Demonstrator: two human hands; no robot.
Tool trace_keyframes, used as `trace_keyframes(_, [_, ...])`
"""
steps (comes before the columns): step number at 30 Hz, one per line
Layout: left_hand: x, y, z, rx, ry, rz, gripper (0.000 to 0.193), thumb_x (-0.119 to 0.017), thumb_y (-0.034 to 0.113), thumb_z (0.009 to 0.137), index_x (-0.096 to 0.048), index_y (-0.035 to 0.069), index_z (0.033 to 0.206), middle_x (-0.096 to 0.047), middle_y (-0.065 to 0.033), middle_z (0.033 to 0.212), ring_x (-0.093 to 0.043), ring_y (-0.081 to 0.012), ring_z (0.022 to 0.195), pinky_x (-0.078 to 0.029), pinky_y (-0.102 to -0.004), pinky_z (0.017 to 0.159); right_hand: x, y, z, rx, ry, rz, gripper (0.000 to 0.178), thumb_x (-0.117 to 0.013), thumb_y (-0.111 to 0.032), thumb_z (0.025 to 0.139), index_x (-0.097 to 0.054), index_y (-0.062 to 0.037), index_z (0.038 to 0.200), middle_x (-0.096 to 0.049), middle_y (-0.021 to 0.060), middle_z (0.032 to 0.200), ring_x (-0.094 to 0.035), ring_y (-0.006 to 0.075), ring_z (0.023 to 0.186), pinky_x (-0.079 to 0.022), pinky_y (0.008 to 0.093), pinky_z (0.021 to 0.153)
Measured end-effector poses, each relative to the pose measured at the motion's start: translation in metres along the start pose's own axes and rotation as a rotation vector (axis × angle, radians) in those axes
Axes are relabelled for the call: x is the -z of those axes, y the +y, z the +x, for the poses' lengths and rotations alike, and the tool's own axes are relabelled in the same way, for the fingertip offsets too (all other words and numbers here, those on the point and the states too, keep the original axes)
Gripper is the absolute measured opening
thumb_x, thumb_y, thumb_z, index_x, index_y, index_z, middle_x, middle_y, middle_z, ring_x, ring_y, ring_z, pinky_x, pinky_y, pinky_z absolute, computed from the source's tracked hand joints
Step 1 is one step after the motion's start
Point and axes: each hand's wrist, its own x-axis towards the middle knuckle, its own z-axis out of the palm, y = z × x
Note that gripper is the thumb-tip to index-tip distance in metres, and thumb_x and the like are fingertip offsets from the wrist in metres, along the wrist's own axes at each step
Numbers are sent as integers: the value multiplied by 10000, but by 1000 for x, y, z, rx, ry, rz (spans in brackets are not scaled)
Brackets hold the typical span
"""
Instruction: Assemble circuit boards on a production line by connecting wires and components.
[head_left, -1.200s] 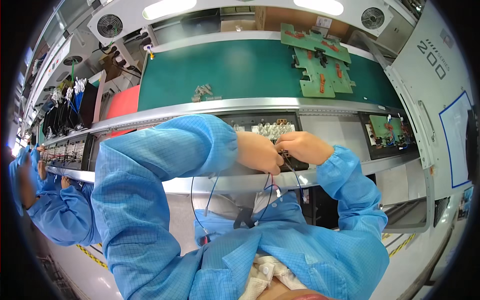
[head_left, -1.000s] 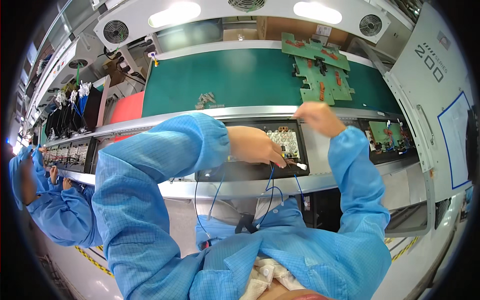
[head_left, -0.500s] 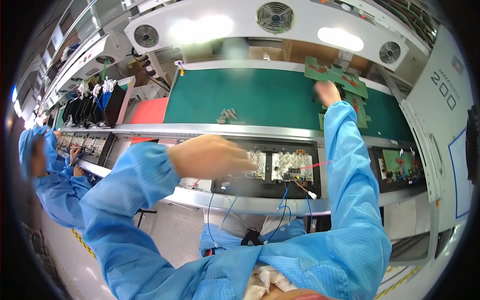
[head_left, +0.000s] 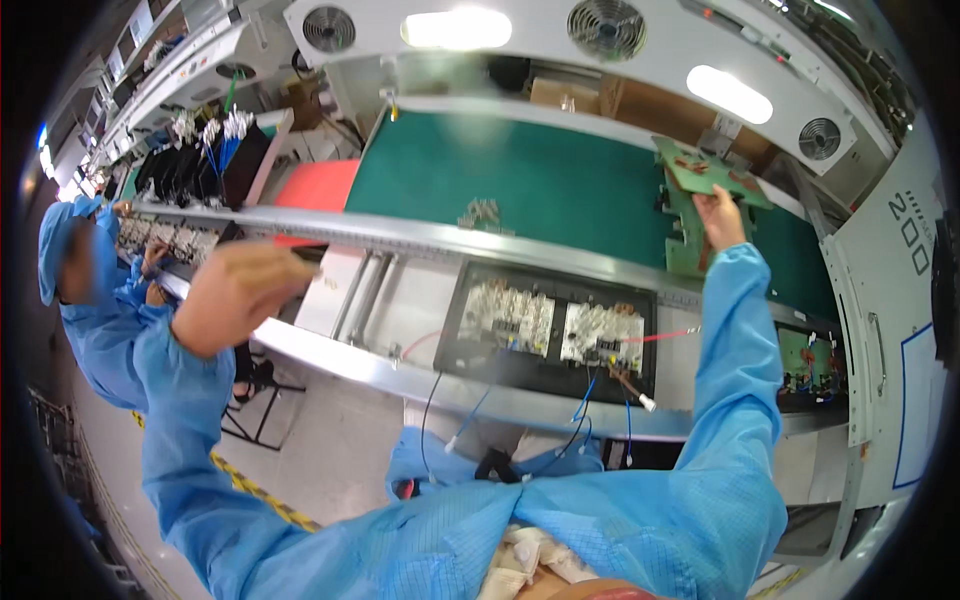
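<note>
My right hand point(head_left: 722, 218) reaches to the far right of the green mat and pinches the near edge of a green circuit board point(head_left: 708, 180). Other green boards point(head_left: 685, 235) lie under and beside it, overlapping. On the left, my left hand point(head_left: 245, 290) is raised above the rail, its fingers drawn together and slightly blurred; whatever is at their tips is too small to make out. Between my arms, a black tray point(head_left: 556, 325) on the rail carries two boards crowded with pale parts point(head_left: 508, 318), with red, blue and black wires trailing from them.
Small metallic parts point(head_left: 482, 214) lie on the green mat point(head_left: 520, 170). A red sheet point(head_left: 318, 186) is at its left. Another tray with a green board point(head_left: 808, 362) sits at right. A co-worker in blue point(head_left: 110, 340) works at far left. Overhead runs a white fan housing point(head_left: 540, 30).
My left hand has swung left, away from the black tray, uncovering its left board. My right hand has shifted, its fingers now on a green board's edge. The view has turned a little.
</note>
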Motion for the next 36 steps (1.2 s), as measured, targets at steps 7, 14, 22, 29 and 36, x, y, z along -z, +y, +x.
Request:
trace_keyframes(7, [-72,-39,62,-99,95,-6,203,-577,1,811,-626,18,1007,-640,-136,915,-623,-283,844,-499,-325,736,-34,-44,-97,-56,-33,-427,267,-536,-269,872,-574,-53,1025,-621,31,978,-589,131,865,-467,273,754])
trace_keyframes(14, [-126,-6,126,-58,367,-465,316,-511,180,910,-510,56,1200,-586,-69,1134,-564,-172,988,-440,-290,846,-104,-89,-202,-229,-76,-341,374,-509,-285,821,-528,-29,1092,-573,107,1039,-553,201,930,-443,305,822])
trace_keyframes(22, [-127,53,132,72,180,-1398,351,-543,260,904,-527,28,1167,-605,-41,1048,-552,-99,910,-441,-256,794,-147,-114,-232,-58,-607,-850,208,-482,-234,818,-499,-31,779,-497,26,780,-445,93,688,-374,234,617])
trace_keyframes(29, [-141,43,96,422,365,-1702,370,-517,332,913,-545,18,1107,-593,-33,1000,-548,-98,893,-435,-253,786,-171,-94,-176,21,-983,-1069,342,-470,-332,890,-534,1,934,-463,1,777,-436,90,703,-366,231,619])
trace_keyframes(36, [-158,-6,115,453,637,-1647,416,-466,376,931,-537,-2,1090,-593,-50,980,-551,-112,868,-434,-258,772,-151,-86,-173,-89,-789,-546,457,-408,-381,938,-474,-24,1216,-520,54,979,-475,147,884,-384,281,811])
